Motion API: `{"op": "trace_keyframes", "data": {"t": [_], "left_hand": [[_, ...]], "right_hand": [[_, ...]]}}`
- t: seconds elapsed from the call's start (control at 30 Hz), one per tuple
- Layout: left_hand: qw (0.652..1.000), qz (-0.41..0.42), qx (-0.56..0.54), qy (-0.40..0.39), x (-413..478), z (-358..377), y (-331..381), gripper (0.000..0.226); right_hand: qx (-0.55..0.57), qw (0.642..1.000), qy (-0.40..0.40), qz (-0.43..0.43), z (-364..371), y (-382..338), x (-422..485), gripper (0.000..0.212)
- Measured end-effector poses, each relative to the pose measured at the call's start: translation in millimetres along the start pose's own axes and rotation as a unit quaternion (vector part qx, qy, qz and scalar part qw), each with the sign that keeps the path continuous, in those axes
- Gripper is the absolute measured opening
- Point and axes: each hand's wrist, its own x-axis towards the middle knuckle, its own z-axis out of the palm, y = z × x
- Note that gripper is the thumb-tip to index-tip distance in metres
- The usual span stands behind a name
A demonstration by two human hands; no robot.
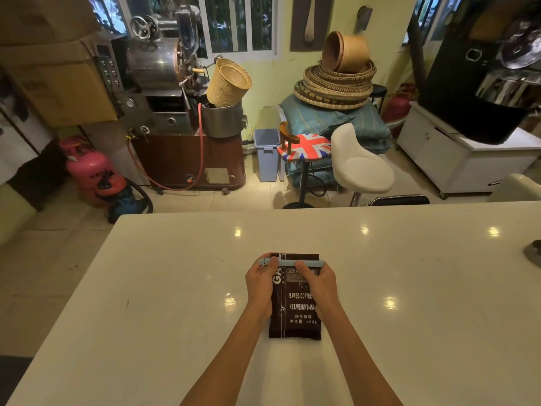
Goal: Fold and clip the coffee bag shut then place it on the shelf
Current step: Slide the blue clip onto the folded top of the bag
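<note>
A dark brown coffee bag (295,315) with white lettering lies flat on the white table (175,273), its top end pointing away from me. A long light-blue clip (288,262) lies across the bag near its top. My left hand (262,284) grips the clip's left end and the bag's left edge. My right hand (316,284) presses on the clip's right half, fingers curled over it and the bag. Whether the clip is fully snapped shut cannot be told.
A dark object (534,253) sits at the table's right edge. Beyond the far edge stand a white bar stool (360,162), a flag-patterned stool (304,148), a blue bin (266,153), a coffee roaster (164,92) and a white cabinet (456,153).
</note>
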Motion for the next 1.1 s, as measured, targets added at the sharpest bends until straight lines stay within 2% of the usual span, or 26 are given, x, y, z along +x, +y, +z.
{"op": "trace_keyframes", "data": {"t": [0.03, 0.1, 0.2, 0.3, 0.37, 0.43, 0.47, 0.57, 0.7, 0.8, 0.87, 0.93, 1.0, 1.03, 1.1], "left_hand": [[1.0, 0.005, 0.012, -0.014, -1, 0, 1, 0.006], [0.996, 0.013, 0.062, -0.067, -4, 0, 2, 0.019], [0.972, 0.037, 0.19, -0.135, -11, 1, -6, 0.032], [0.961, 0.109, 0.244, -0.077, -15, -2, -10, 0.018], [0.956, 0.143, 0.255, -0.026, -13, -5, -2, 0.015], [0.95, 0.169, 0.26, 0.011, -11, -4, 10, 0.018], [0.947, 0.182, 0.266, 0.017, -11, -3, 17, 0.018], [0.945, 0.2, 0.26, 0.006, -15, 5, 28, 0.018], [0.95, 0.189, 0.248, 0.017, -22, 13, 40, 0.025], [0.954, 0.156, 0.254, -0.023, -26, 18, 49, 0.027], [0.943, 0.139, 0.295, -0.059, -32, 20, 49, 0.036], [0.936, 0.145, 0.316, -0.048, -39, 19, 43, 0.037], [0.932, 0.163, 0.325, 0.002, -44, 16, 40, 0.034], [0.931, 0.167, 0.325, 0.022, -46, 13, 41, 0.034], [0.934, 0.165, 0.314, 0.034, -48, 9, 41, 0.035]], "right_hand": [[0.005, 1.0, 0.003, -0.001, 0, -1, -1, 0.034], [0.012, 1.0, 0.016, -0.003, -1, -3, 0, 0.033], [0.003, 0.999, 0.036, -0.021, 3, -6, 0, 0.029], [-0.035, 0.998, 0.003, -0.06, 11, -14, -5, 0.03], [-0.061, 0.994, -0.047, -0.078, 17, -17, -12, 0.041], [-0.139, 0.984, -0.069, -0.09, 21, -14, -21, 0.057], [-0.178, 0.977, -0.051, -0.103, 23, -11, -26, 0.058], [-0.231, 0.959, 0.045, -0.16, 27, -15, -32, 0.043], [-0.257, 0.939, 0.097, -0.207, 28, -36, -28, 0.044], [-0.236, 0.944, 0.15, -0.178, 24, -45, -25, 0.049], [-0.209, 0.95, 0.177, -0.148, 20, -51, -23, 0.053], [-0.199, 0.963, 0.126, -0.129, 17, -57, -22, 0.053], [-0.183, 0.976, 0.022, -0.115, 16, -62, -28, 0.044], [-0.197, 0.972, -0.021, -0.126, 15, -63, -32, 0.039], [-0.255, 0.95, -0.048, -0.172, 11, -59, -35, 0.034]]}}
